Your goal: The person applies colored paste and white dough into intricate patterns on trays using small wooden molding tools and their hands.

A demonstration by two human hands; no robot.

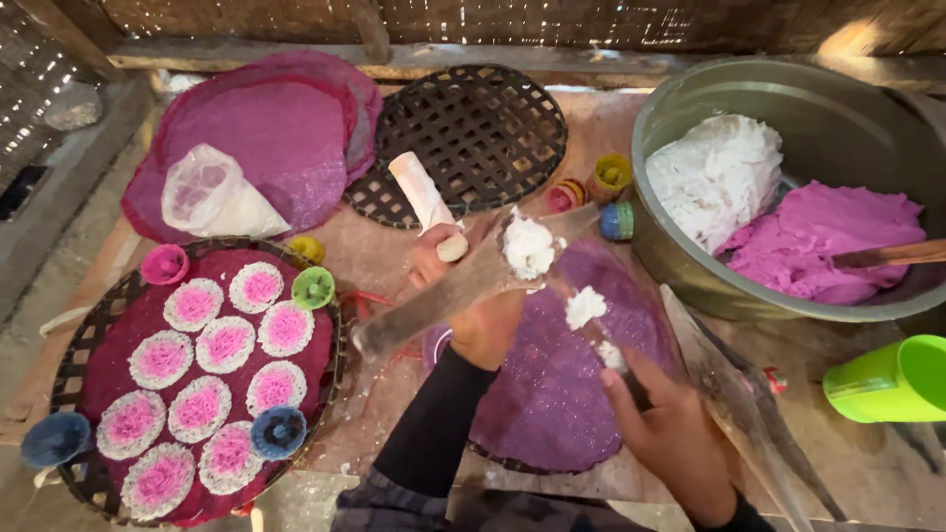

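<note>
White dough (529, 246) sits in a lump on a flat blade (463, 288) at frame centre, held up over a purple sheet (552, 384). Left hand (471, 296) is closed around the blade and also pins a white roller (426, 202). Right hand (670, 433), lower right, grips a thin tool (606, 340) carrying a smaller white dab (584, 307). Done so far, by the look of it: ten pink-and-white cakes (227, 343) laid on the woven tray (74, 365) at lower left, with room left on it. Left to go: plenty of white dough (714, 177) and purple dough (818, 241) in the basin (690, 286) upper right, so I'd judge it midway. Small coloured moulds (313, 288) scattered around; empty lattice tray (473, 133) top centre; green cup (887, 379) far right.
</note>
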